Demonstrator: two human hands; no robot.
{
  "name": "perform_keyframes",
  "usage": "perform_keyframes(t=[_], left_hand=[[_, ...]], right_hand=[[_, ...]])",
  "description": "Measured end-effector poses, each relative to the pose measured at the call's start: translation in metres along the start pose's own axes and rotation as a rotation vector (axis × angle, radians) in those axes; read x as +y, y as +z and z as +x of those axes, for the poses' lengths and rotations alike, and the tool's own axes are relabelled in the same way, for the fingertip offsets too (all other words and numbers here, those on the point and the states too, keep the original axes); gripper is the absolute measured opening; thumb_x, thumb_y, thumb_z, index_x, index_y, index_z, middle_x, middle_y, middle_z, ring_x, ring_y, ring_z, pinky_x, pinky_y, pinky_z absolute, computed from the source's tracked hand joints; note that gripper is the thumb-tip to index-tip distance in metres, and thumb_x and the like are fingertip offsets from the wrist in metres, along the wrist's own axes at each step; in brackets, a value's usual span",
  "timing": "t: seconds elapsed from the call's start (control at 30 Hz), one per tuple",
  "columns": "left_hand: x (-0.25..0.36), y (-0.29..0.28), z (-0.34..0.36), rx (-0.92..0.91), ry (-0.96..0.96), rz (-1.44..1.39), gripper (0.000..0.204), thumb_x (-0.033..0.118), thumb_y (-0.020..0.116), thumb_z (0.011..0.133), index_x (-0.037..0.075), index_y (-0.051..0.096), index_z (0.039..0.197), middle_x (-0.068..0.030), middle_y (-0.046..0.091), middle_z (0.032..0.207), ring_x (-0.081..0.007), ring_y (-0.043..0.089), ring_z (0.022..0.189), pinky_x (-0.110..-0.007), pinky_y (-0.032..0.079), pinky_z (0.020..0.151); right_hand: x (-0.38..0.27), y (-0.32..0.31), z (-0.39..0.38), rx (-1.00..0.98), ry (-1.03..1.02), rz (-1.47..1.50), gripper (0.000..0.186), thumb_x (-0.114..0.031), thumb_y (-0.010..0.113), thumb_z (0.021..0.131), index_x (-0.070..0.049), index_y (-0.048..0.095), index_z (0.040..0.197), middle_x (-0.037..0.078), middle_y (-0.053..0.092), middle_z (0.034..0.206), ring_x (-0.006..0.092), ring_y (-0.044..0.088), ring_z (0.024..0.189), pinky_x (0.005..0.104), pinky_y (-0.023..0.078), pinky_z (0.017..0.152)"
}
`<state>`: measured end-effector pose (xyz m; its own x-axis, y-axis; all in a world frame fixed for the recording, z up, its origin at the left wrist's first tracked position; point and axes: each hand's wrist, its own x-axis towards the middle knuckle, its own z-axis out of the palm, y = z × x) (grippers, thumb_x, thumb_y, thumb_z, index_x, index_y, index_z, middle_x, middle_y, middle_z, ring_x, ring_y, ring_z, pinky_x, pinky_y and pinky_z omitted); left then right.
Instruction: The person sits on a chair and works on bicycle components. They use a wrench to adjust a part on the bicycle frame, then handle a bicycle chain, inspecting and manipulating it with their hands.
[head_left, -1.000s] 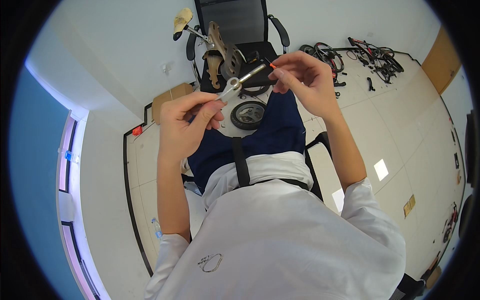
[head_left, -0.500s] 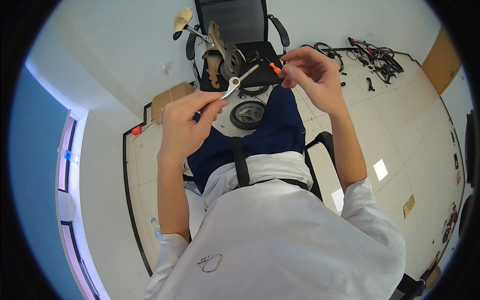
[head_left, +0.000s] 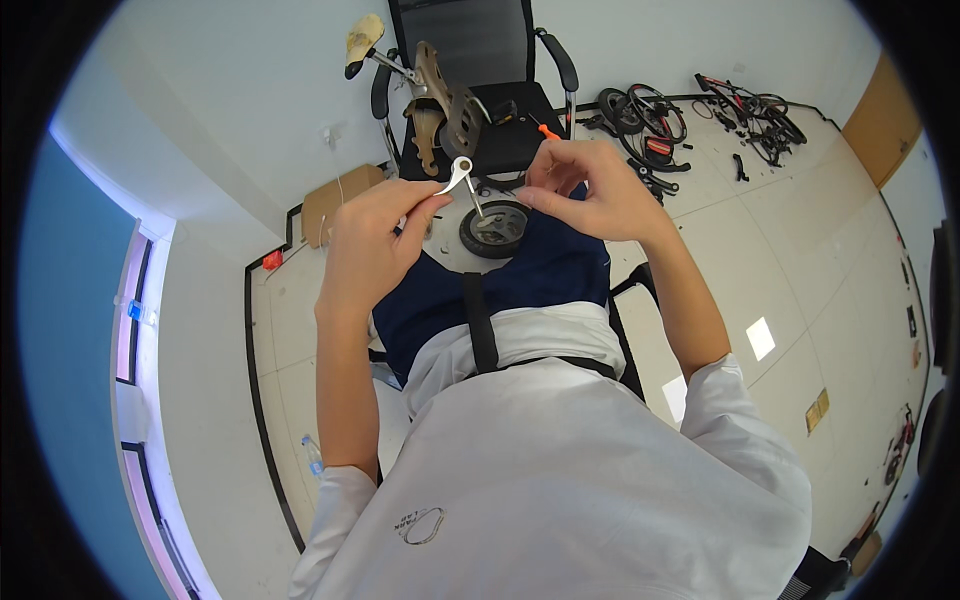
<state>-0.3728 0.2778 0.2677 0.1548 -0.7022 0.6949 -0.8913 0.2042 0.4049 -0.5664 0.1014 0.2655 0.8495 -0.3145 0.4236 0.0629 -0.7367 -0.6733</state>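
Observation:
A silver quick-release lever [head_left: 459, 173] with a thin rod is pinched between the thumb and fingers of my left hand [head_left: 380, 232]. Its round pivot end points up and away, and the rod slants down toward me. My right hand [head_left: 592, 190] is held to the right of the rod, apart from it. Its thumb and forefinger come together in a pinch; whatever lies between the tips is too small to make out. Beyond the hands, a brown bicycle frame part [head_left: 430, 105] with a worn saddle [head_left: 364, 40] rests on a black office chair [head_left: 465, 45].
An orange-handled screwdriver [head_left: 548, 132] lies on the chair seat. A small wheel [head_left: 496, 230] is on the floor between my legs. Bicycle parts [head_left: 655, 115] and a bike [head_left: 760, 115] lie along the back wall. A cardboard box [head_left: 325, 210] stands at left, near a plastic bottle [head_left: 312, 455].
The lever has turned in my left hand, so its rod swings from up-right to pointing down. My right hand has moved left and lower, closer to the rod.

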Motion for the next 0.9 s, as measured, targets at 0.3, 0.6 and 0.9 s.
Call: perform_keyframes(t=[0.3, 0.6, 0.9], left_hand=[[-0.092, 0.087, -0.015, -0.263, -0.473, -0.454, 0.02, 0.019, 0.067, 0.089, 0.0, 0.072, 0.091, -0.0049, 0.069, 0.079, -0.0091, 0.059, 0.068, -0.023, 0.044, 0.06], [-0.159, 0.095, -0.073, 0.018, -1.114, -0.972, 0.026, 0.019, 0.058, 0.098, -0.004, 0.065, 0.108, -0.0122, 0.067, 0.11, -0.0156, 0.065, 0.094, -0.029, 0.054, 0.083], [-0.169, 0.097, -0.068, 0.178, -1.328, -0.979, 0.025, 0.013, 0.051, 0.1, -0.001, 0.054, 0.08, -0.0226, 0.064, 0.117, -0.0218, 0.065, 0.103, -0.035, 0.055, 0.092]], right_hand=[[0.147, 0.024, 0.004, -0.18, 0.333, -0.276, 0.028, -0.027, 0.069, 0.085, -0.001, 0.063, 0.091, 0.013, 0.068, 0.081, 0.0254, 0.066, 0.075, 0.0356, 0.052, 0.068], [0.172, 0.025, -0.062, -0.207, 0.983, -0.313, 0.053, -0.043, 0.061, 0.09, 0.002, 0.056, 0.118, 0.026, 0.067, 0.089, 0.0394, 0.067, 0.088, 0.0441, 0.052, 0.08], [0.1, 0.097, -0.072, 0.347, 1.205, -0.134, 0.073, -0.026, 0.072, 0.083, -0.003, 0.034, 0.141, 0.014, 0.051, 0.108, 0.0221, 0.056, 0.08, 0.034, 0.048, 0.071]])
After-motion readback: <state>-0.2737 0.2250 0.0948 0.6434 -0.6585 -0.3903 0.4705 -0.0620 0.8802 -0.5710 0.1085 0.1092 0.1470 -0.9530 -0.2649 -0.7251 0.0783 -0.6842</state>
